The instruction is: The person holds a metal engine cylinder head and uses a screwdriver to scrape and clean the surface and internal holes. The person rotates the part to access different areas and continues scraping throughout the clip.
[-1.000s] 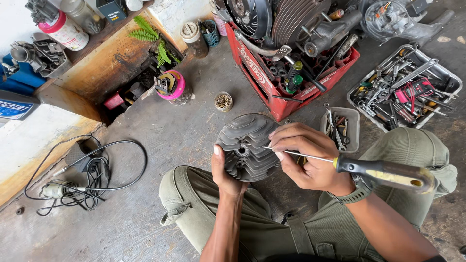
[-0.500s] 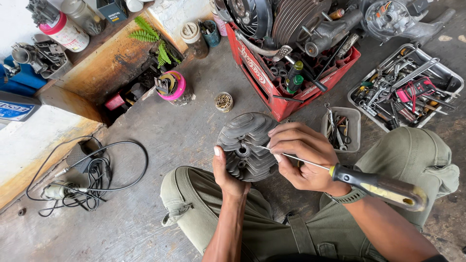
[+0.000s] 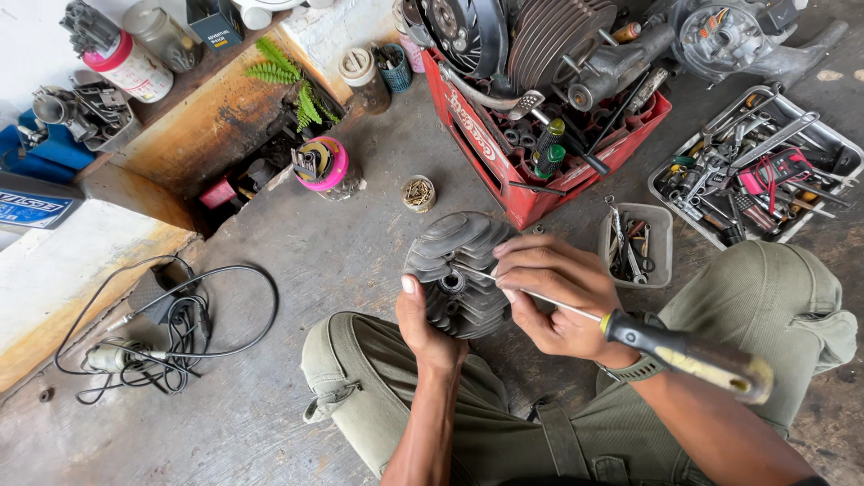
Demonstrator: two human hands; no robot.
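Note:
My left hand [image 3: 426, 326] grips the lower side of a grey finned engine cylinder head [image 3: 454, 270], holding it above the concrete floor between my knees. My right hand [image 3: 551, 295] holds a long screwdriver [image 3: 684, 353] with a black and yellow handle. Its thin shaft runs under my fingers and its tip rests at the small round boss in the middle of the finned part. My right fingers also lie against the part's right edge. Both legs are in olive trousers.
A red plastic crate [image 3: 531, 193] full of engine parts stands just beyond the hands. To the right are a small grey tray [image 3: 635, 245] of tools and a larger tool tray [image 3: 758, 171]. A small tin of screws [image 3: 418, 193], a pink cup [image 3: 325, 166] and a corded tool [image 3: 153, 346] lie left.
The screwdriver handle has dropped slightly lower and to the right while its tip stays at the part's centre. My left hand keeps the same grip.

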